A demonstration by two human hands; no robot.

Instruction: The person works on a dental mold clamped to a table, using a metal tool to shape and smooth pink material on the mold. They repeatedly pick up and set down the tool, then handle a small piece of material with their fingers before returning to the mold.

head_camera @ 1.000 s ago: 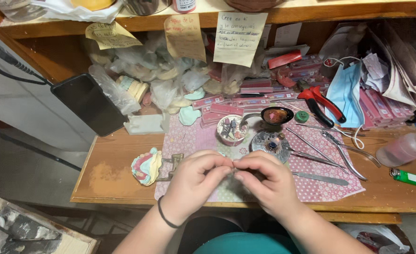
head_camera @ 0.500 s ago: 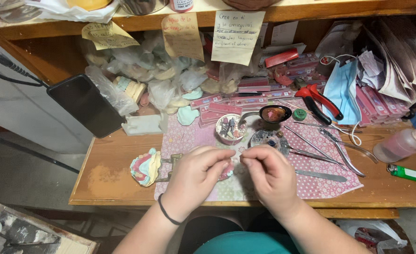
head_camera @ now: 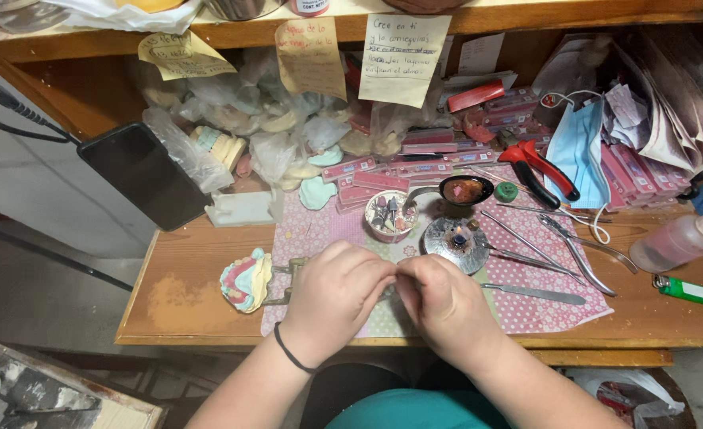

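Work judged mid-stage: left hand (head_camera: 332, 298) and right hand (head_camera: 445, 306) are closed fingertip to fingertip over the table's pink cloth (head_camera: 320, 230), pinching something too small to identify, while the dental model (head_camera: 246, 280) lies untouched beside the left hand.

This is a small craft workbench, by the look of it a dental technician's bench. A wooden bench (head_camera: 645, 318) carries a pink patterned mat (head_camera: 558, 306). Just beyond the fingers (head_camera: 383, 274) stand a round cup of small burs (head_camera: 390, 214) and a little metal burner dish (head_camera: 455, 241). Right of the fingers lie thin metal hand instruments (head_camera: 526, 242), red-handled pliers (head_camera: 538, 171), a green lighter (head_camera: 691, 291) and a squeeze bottle (head_camera: 681, 238). Left of the fingers sits a plaster and pink wax model on a hinged frame (head_camera: 248, 280). Farther back are bagged plaster casts (head_camera: 232, 143), flat pink boxes (head_camera: 383, 181), a face mask (head_camera: 578, 155) and handwritten paper notes (head_camera: 403, 56) hanging from a shelf.
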